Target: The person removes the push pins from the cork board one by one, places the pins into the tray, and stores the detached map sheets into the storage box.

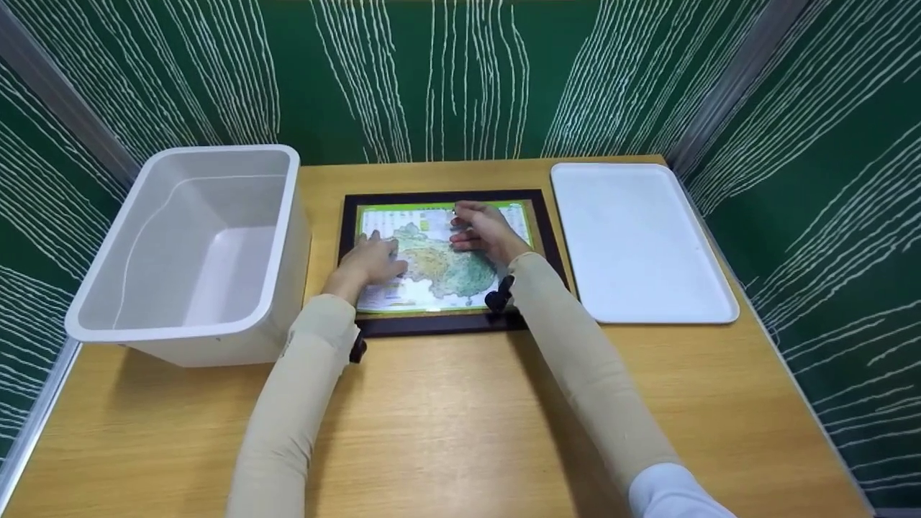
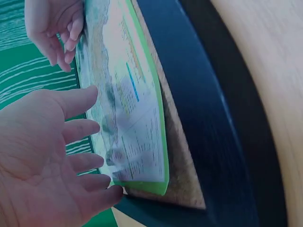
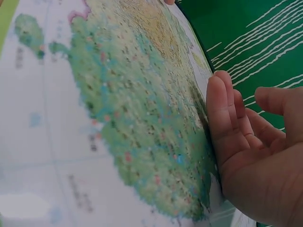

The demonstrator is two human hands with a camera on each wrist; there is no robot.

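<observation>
A printed map (image 1: 439, 262) with a bright green border lies inside a dark frame (image 1: 446, 325) on the table. My left hand (image 1: 369, 260) is spread over the map's left part; in the left wrist view its fingers (image 2: 81, 131) are extended and hold nothing. Over the upper right of the map is my right hand (image 1: 486, 232), turned on its side with fingers loosely bent. From the right wrist, the right hand (image 3: 265, 156) shows nothing in its grasp, its outer edge close to the map surface (image 3: 142, 104); contact is hard to tell.
A deep white bin (image 1: 248, 327) stands left of the frame. To the right lies a shallow white tray (image 1: 640, 244). The wooden table (image 1: 432, 417) is bordered at the back and sides by green panels (image 1: 403, 79) with white streaks.
</observation>
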